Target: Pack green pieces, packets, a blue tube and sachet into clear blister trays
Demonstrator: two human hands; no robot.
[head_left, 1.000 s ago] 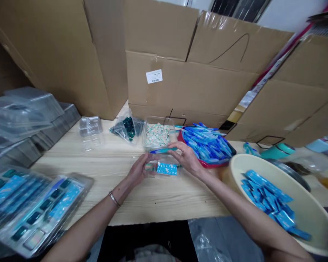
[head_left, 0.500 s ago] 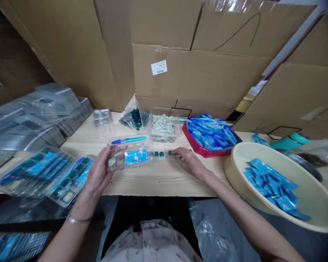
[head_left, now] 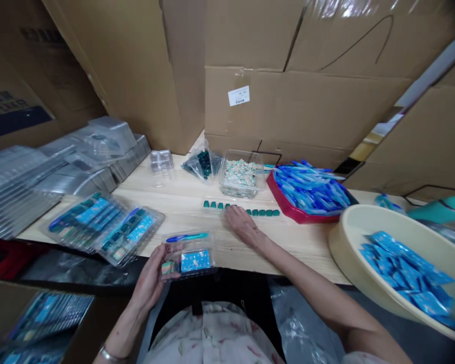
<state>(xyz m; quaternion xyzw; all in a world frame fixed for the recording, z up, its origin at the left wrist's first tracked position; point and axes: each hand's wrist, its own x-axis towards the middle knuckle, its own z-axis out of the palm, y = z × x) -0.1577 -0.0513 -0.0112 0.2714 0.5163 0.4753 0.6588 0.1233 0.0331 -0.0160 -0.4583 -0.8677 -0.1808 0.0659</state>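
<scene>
My left hand (head_left: 150,279) grips the left end of a clear plastic tray (head_left: 213,266) near the table's front edge. In this tray lie a blue-and-turquoise pen (head_left: 187,237), a blue patterned packet (head_left: 195,261) and a small striped piece (head_left: 167,267) at the lower left. Farther back, small dark green square pieces (head_left: 262,213) stand in a row on the table. My right hand (head_left: 242,224) is over the middle of that row with its fingers bent down together. Its fingertips touch the row; whether a piece is between them is hidden.
Filled clear trays (head_left: 131,235) lie at left, before stacked empty trays (head_left: 98,151). Behind the row are a bag of green pieces (head_left: 203,164), a tub of pale pieces (head_left: 239,174) and a red tray of pens (head_left: 288,210). A cream basin (head_left: 341,242) holds blue packets (head_left: 409,273).
My left hand has brought the tray toward my body, away from the row, uncovering its left end. My right hand has shifted left along the row. The view has turned slightly left.
</scene>
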